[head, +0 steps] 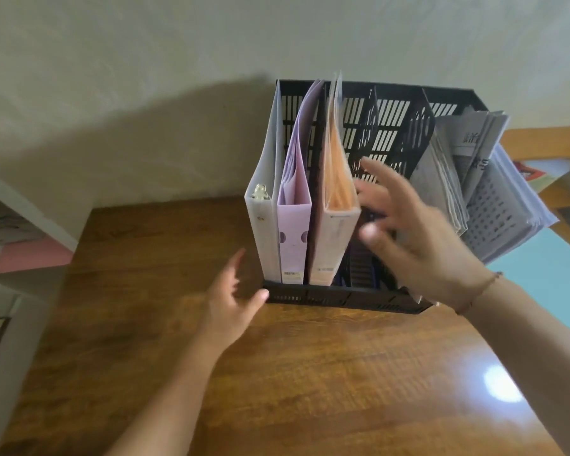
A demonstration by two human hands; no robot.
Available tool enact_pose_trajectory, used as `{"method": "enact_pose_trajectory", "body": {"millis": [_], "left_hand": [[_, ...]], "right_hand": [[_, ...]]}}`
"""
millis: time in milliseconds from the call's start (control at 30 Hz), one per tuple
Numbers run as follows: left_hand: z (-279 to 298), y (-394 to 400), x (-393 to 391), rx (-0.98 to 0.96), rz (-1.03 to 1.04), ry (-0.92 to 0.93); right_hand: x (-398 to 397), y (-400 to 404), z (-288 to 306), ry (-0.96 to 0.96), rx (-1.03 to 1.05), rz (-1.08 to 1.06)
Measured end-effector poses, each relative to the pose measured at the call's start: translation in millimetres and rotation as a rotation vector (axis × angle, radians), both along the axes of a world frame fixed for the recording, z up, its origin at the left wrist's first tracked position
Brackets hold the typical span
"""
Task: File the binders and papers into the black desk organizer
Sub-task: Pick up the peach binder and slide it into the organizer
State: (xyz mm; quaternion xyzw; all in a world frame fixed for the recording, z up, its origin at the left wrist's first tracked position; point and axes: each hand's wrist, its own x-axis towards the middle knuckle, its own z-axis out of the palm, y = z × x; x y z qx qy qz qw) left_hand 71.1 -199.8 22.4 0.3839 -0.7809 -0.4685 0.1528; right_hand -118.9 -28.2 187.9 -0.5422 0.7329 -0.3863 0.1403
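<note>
Three binders: stand upright, spines toward the near side, in the left compartments of the organizer.
Wooden table (310, 373): brown and glossy, set against a pale wall (145, 60); it carries the organizer at its far edge.
Black desk organizer (343, 296): slatted plastic with upright dividers; its low near rim faces the camera, and the middle compartments show bare slats.
Newspapers (448, 179): folded grey sheets leaning rightward in the right part of the organizer, beside a pale perforated tray (494, 218) that tilts out past the right end.
White binder (264, 192): leftmost, with a metal ring clip visible at its top.
Lilac binder (293, 218): touching the white one on its right, with papers inside.
Peach binder (336, 205): right of the lilac one, orange sheets fanning out of its top.
Right hand (418, 238): blurred, raised over the middle compartments just right of the peach binder, fingers spread and holding nothing; a thin bracelet (481, 291) sits on the wrist.
Left hand (231, 304): low over the table at the organizer's near left corner, fingers loosely spread, thumb tip at the rim; whether it touches cannot be told.
</note>
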Motion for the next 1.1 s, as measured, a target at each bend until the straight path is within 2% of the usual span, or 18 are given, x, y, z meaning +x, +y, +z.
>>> {"method": "enact_pose_trajectory", "body": {"millis": [67, 100, 133, 167, 233, 333, 433, 567, 633, 767, 900, 1000, 1067, 1100], "left_hand": [[41.9, -14.5, 10.5, -0.175, -0.007, 0.382], [80.9, -22.0, -4.1, -0.324, -0.046, 0.536], [120.5, -27.0, -19.7, -0.483, -0.136, 0.617], [146.1, -25.4, -22.7, -0.605, -0.228, 0.627], [185.1, -18.9, -39.6, -0.851, -0.422, 0.434], [199.9, -9.1, -64.8, -1.005, -0.526, 0.112], [195.7, -9.1, -76.9, -0.905, -0.57, 0.048], [186.6, -13.0, -80.5, -0.824, -0.579, 0.097], [186.8, -13.8, -82.2, -0.808, -0.571, 0.121], [183.3, -12.9, -84.5, -0.759, -0.551, 0.15], [177.6, -11.1, -87.3, -0.793, -0.571, 0.137], [179.0, -11.8, -85.7, -0.824, -0.618, 0.114], [184.9, -13.4, -81.1, -0.696, -0.629, 0.159], [187.7, -15.8, -78.9, -0.577, -0.59, 0.187]], "right_hand": [[-10.4, -6.8, 23.2, 0.144, -0.175, -0.09], [-26.6, -11.7, 50.9, 0.238, -0.257, -0.186], [-44.6, -22.4, 80.0, 0.338, -0.239, -0.252], [-57.9, -42.3, 93.7, 0.438, -0.107, -0.247], [-90.0, -86.4, 109.8, 0.668, 0.198, -0.164], [-128.4, -130.0, 100.4, 0.823, 0.46, 0.051], [-145.6, -152.2, 80.1, 0.968, 0.51, 0.181], [-155.4, -157.6, 67.0, 1.165, 0.364, 0.085], [-158.6, -154.4, 65.8, 1.169, 0.367, 0.063], [-161.0, -155.9, 57.4, 1.178, 0.413, 0.092], [-163.5, -157.4, 62.0, 1.342, 0.559, 0.088], [-159.5, -159.7, 72.3, 1.362, 0.527, 0.153], [-148.5, -158.2, 82.3, 1.32, 0.446, 0.154], [-139.0, -154.4, 89.4, 1.213, 0.403, 0.104]]}}
